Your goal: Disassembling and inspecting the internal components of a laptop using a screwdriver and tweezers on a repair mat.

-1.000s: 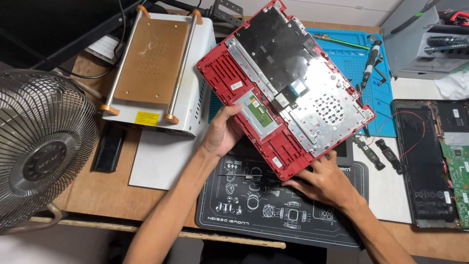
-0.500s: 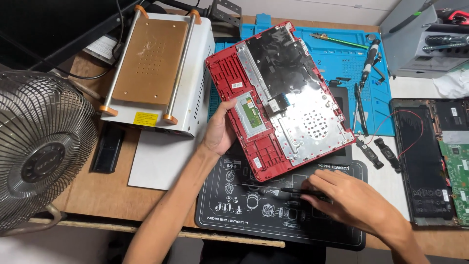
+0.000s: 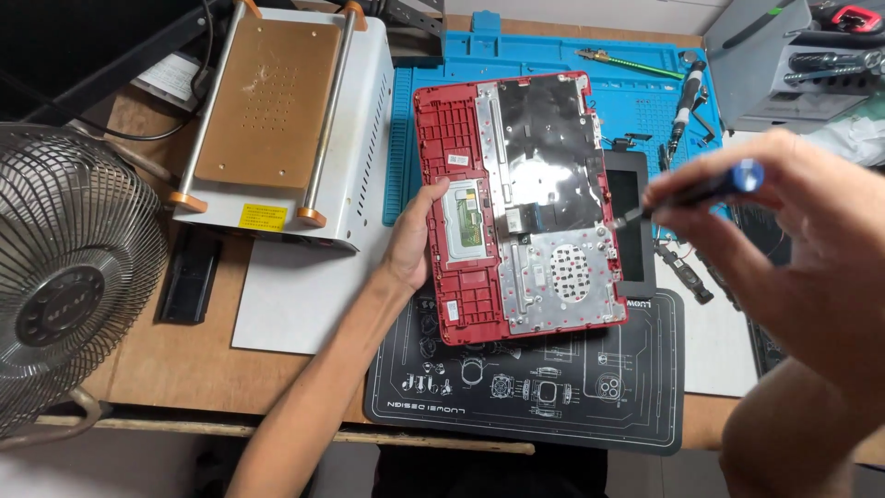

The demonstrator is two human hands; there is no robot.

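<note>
Left hand (image 3: 410, 244): grip pressed on red laptop shell (image 3: 516, 207), opened, underside up.
Right hand (image 3: 784, 231): pinched screwdriver (image 3: 701, 189); tip beside shell's edge.

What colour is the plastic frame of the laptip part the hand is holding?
Red. The laptop frame is bright red around a silvery metal plate, seen clearly in the head view.

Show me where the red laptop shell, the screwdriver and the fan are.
red laptop shell (image 3: 458, 129): head view, on its red plastic top-left corner.
screwdriver (image 3: 742, 175): head view, on the blue end of its handle.
fan (image 3: 64, 304): head view, on the wire grille's middle.
</note>
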